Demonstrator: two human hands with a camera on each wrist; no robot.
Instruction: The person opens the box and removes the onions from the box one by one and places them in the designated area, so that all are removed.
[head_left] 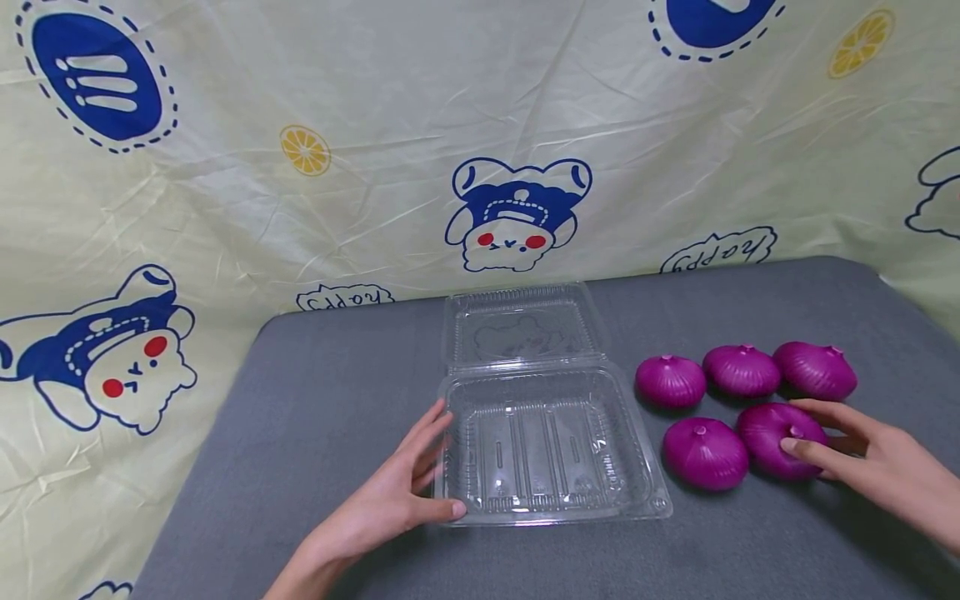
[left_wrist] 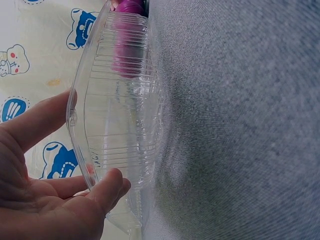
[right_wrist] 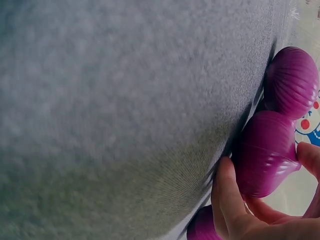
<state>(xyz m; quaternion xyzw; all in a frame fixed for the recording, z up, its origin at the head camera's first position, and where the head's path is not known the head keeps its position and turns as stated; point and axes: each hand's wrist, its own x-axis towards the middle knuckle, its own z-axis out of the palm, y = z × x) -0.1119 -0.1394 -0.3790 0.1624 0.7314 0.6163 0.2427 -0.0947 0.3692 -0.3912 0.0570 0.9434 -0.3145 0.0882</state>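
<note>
A clear plastic clamshell container (head_left: 551, 517) lies on the grey table with its lid (head_left: 517, 329) folded back, away from me. My left hand (head_left: 397, 492) holds the container's near left corner, thumb on the front rim and fingers along the left side, as the left wrist view shows of the hand (left_wrist: 60, 175). To the right, my right hand (head_left: 862, 450) grips a purple onion (head_left: 772, 429) from its right side, thumb near the top; this onion (right_wrist: 267, 155) seems to rest on the cloth. Another onion (head_left: 705, 454) sits just left of it.
Behind these two stands a row of three more purple onions, a left one (head_left: 670, 382), a middle one (head_left: 741, 371) and a right one (head_left: 815, 371). Grey cloth (head_left: 330, 400) covers the table. A printed cream curtain (head_left: 375, 217) hangs behind and beside it.
</note>
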